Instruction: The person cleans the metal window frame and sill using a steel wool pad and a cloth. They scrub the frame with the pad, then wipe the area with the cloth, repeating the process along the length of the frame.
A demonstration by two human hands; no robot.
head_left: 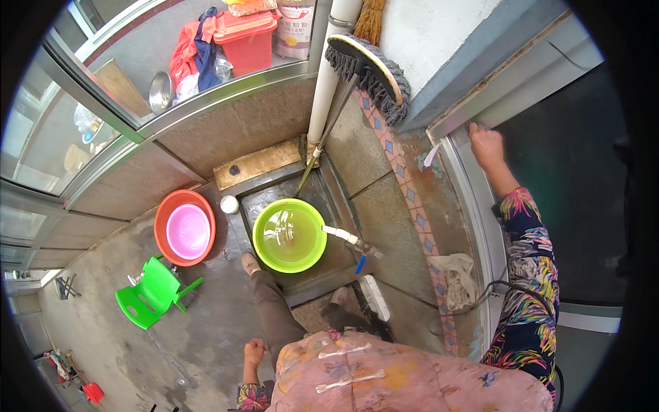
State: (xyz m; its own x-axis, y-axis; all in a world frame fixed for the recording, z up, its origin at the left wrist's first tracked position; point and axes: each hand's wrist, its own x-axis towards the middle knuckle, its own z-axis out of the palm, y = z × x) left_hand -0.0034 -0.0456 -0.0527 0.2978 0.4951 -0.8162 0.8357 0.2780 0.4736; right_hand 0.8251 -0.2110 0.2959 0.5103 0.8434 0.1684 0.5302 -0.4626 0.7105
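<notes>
My right hand (pixel 486 147) reaches out to the right, its fingers curled at the edge of a metal door frame (pixel 461 145). A small dark piece shows at the fingertips; its kind is too small to tell. Beside the arm is a dark door panel (pixel 570 178). My left hand (pixel 254 352) hangs low by my leg, fingers curled in, with nothing seen in it. Ahead of my feet, a lime green basin (pixel 259 242) holds cloudy water and stands in a low, dark wash tray (pixel 328 200). A white pipe tap (pixel 341 234) with a blue lever reaches its rim.
A grey mop (pixel 391 82) leans head up by a white pipe (pixel 322 103). Left of the tray are a white cup (pixel 229 204), a pink basin (pixel 188 231) inside an orange one (pixel 162 218), and a green chair (pixel 152 294). A whitish cloth (pixel 454 278) lies near the doorway.
</notes>
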